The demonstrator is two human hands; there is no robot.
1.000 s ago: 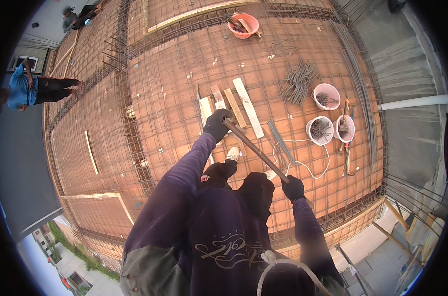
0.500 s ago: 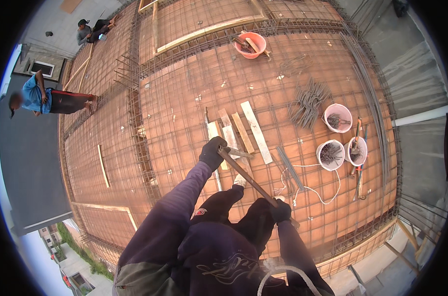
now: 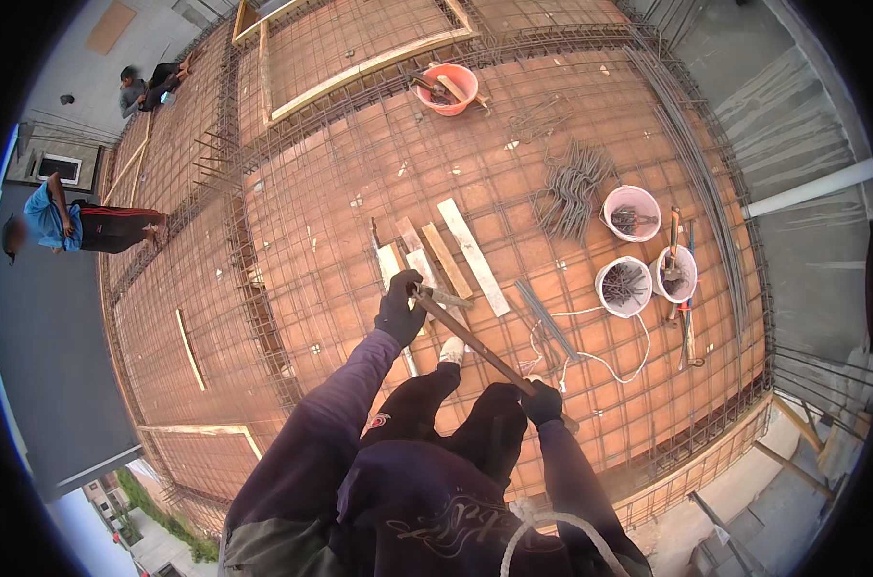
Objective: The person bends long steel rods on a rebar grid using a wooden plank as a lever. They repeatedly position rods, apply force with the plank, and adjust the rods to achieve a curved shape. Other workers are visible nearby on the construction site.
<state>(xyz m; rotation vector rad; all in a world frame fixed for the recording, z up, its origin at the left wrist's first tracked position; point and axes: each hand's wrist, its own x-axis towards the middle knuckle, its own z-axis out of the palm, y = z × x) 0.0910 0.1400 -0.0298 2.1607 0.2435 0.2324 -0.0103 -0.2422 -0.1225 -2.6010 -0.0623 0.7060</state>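
Observation:
A long-handled hammer (image 3: 486, 353) slants across in front of my legs, its brown shaft running from upper left to lower right. My left hand (image 3: 399, 306), in a dark glove, is closed at the head end, with the greyish head (image 3: 446, 297) sticking out to the right. My right hand (image 3: 543, 404), gloved as well, wraps round the shaft near its lower end. Just beyond the head lie several short boards (image 3: 473, 258) on the rebar mesh (image 3: 340, 231). A metal bar (image 3: 377, 240) lies beside them, partly hidden by my left hand.
On the right stand white buckets (image 3: 632, 213) with short metal pieces, near bent bars (image 3: 576, 188), a loose rope (image 3: 610, 370) and long rods (image 3: 696, 163). An orange basin (image 3: 446, 91) holds tools farther off. Two people are at the left, one standing (image 3: 81, 221), one sitting (image 3: 150, 88).
The scene has slid left and slightly up in the view. My left hand's fingers have shifted at the hammer's head end. My right hand keeps its grip on the shaft.

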